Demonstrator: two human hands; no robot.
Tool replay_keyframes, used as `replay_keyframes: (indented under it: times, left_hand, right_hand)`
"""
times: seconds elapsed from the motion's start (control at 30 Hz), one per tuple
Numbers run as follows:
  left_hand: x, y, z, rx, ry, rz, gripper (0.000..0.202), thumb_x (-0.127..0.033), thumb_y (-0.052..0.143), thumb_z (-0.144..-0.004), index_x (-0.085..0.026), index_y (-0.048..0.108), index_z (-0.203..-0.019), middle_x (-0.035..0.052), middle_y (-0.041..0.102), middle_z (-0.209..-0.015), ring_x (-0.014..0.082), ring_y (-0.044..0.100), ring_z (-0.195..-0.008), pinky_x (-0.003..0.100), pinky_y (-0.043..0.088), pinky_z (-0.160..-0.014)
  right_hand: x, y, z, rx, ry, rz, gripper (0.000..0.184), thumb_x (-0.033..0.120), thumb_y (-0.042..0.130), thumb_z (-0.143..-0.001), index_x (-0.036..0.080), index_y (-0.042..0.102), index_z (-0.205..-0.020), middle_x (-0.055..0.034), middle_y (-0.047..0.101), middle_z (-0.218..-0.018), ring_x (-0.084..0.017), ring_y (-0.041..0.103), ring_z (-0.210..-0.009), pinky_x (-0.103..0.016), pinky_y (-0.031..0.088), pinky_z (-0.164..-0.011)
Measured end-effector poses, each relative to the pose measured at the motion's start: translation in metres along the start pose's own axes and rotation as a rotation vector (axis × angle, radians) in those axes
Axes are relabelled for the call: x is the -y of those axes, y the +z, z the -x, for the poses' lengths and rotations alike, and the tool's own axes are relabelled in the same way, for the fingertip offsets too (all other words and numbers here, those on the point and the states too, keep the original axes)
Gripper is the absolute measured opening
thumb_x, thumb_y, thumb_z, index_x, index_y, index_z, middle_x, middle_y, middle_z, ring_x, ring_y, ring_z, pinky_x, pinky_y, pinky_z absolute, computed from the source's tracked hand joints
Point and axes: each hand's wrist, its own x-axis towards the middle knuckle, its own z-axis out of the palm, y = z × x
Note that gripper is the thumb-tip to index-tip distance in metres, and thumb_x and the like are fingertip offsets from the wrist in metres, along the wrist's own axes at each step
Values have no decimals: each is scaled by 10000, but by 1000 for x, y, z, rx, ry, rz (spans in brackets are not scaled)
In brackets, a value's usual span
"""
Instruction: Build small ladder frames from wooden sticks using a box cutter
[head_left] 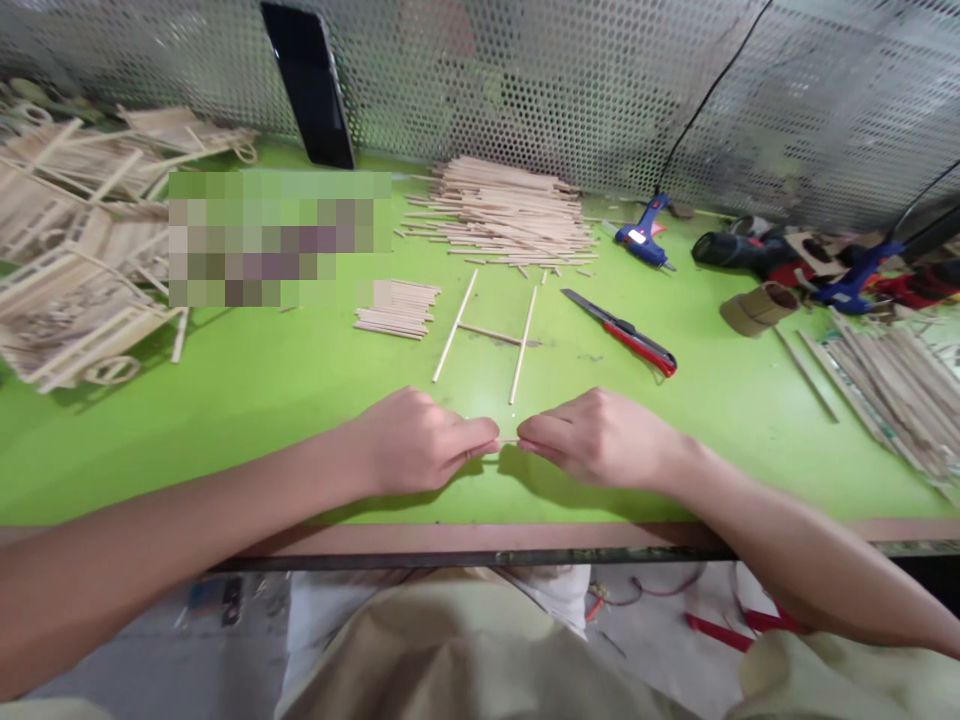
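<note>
My left hand (420, 440) and my right hand (592, 435) face each other just above the green tabletop, near its front edge. Both are closed, pinching the two ends of a thin wooden stick (508, 440); only a short middle piece of it shows between my fingertips. Just beyond my hands lie sticks laid out like an H: a left upright (454, 328), a right upright (523, 345) and a crosspiece (487, 334). Right of these rests a red and black utility knife (626, 335). A small bundle of short sticks (397, 309) lies to the left.
A big pile of sticks (514, 215) lies at the back, before a perforated metal screen (525, 80). Wooden stick models (75, 270) crowd the left. A phone (311, 85) leans upright. On the right are a blue glue gun (643, 235), a tape roll (757, 308) and flat strips (892, 390).
</note>
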Motion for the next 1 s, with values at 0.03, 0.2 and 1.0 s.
replay_keyframes:
  times: [0.03,0.2,1.0]
  left_hand:
    - [0,0,-1,2,-10,-15,426,-269,359,-1163,-212,716,-938,-49,593,-510,137,499,-402,300,315,-433]
    - [-7,3,-2,-55,-99,-87,471,-309,335,-1182,-218,702,-902,-41,621,-508,148,517,-388,304,251,-427]
    - [0,0,3,-38,117,96,386,-247,383,-1175,-206,660,-910,-65,585,-533,116,475,-415,287,323,-449]
  right_hand:
    - [0,1,0,-5,5,14,388,241,395,-1175,206,596,-844,59,447,-615,-123,282,-549,-319,204,-548]
    - [3,3,0,-14,64,95,388,222,384,-1174,206,598,-851,54,487,-617,-121,303,-541,-322,200,-548]
    - [2,4,-3,-81,-147,9,433,212,389,-1187,198,594,-806,64,468,-609,-111,359,-531,-322,256,-517]
